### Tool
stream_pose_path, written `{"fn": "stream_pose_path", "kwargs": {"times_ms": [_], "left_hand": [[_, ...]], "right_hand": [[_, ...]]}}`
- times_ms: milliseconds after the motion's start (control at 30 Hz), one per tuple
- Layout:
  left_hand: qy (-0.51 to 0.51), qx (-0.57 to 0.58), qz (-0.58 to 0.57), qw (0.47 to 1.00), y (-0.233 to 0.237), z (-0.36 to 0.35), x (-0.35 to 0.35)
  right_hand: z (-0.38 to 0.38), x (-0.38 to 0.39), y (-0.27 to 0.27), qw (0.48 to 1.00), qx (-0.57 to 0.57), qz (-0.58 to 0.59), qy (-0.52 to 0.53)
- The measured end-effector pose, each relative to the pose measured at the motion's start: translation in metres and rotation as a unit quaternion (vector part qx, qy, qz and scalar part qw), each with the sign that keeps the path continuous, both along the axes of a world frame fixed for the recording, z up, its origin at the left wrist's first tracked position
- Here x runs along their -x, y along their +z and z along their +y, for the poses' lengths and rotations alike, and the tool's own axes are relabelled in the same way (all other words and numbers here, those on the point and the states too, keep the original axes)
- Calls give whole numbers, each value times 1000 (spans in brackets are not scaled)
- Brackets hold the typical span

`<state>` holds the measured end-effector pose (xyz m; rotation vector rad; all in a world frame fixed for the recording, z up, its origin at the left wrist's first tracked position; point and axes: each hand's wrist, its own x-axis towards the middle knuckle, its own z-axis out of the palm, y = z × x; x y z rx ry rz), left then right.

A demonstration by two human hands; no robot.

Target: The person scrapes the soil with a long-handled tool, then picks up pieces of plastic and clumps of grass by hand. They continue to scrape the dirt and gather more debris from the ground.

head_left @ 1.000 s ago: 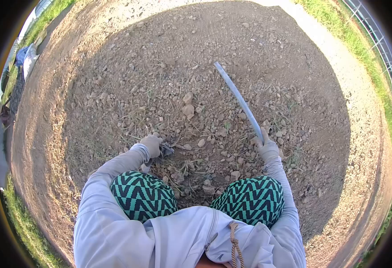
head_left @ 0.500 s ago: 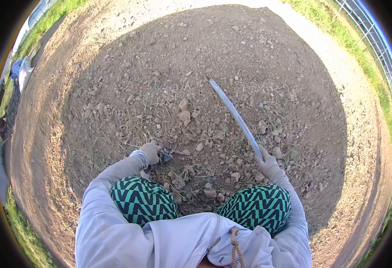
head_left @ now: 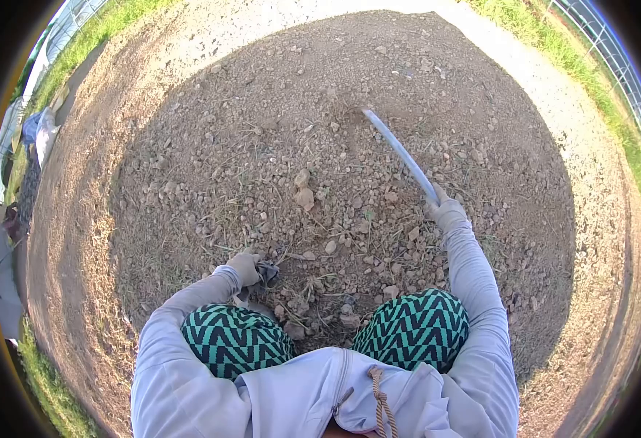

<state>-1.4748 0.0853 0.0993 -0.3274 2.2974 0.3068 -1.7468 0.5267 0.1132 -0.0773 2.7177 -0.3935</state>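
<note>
My right hand point(head_left: 448, 212), in a pale glove, is wrapped round the near end of a long, blue-grey pipe-like rod point(head_left: 400, 153). The rod reaches forward and left, its far tip right at the soil. Lower down on the left, my gloved left hand point(head_left: 244, 268) is closed on a crumpled dark grey piece of cloth or plastic point(head_left: 266, 273), low over the ground beside my left knee. Loose soil point(head_left: 320, 146) with clods, stones and dry weed stalks spreads between and ahead of my hands. Two larger clods point(head_left: 303, 191) lie near the middle.
My knees in green and black patterned trousers point(head_left: 236, 336) bound the near side. Grass strips point(head_left: 583, 66) run along the far edges, with a wire fence point(head_left: 608, 44) at the right. White and blue sacks point(head_left: 43, 131) lie at the far left.
My right hand has pushed forward and slightly right, carrying the rod's tip farther out over the soil. My left hand has stayed in about the same place, still closed on the dark material.
</note>
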Motion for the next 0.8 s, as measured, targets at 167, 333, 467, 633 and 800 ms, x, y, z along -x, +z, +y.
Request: {"fn": "stream_pose_path", "kwargs": {"times_ms": [167, 333, 467, 633, 800], "left_hand": [[6, -15, 48, 999, -23, -16, -12], [-22, -7, 29, 999, -16, -8, -3], [-33, 12, -24, 999, -5, 1, 7], [-22, 15, -16, 1000, 2, 5, 9], [-1, -9, 21, 1000, -7, -1, -1]], "right_hand": [[30, -5, -45, 989, 104, 56, -88], [23, -93, -37, 987, 122, -83, 55], [4, -150, -25, 953, 185, -194, 140], [0, -149, 5, 942, 93, -213, 240], [28, -105, -43, 989, 126, -47, 64]]}}
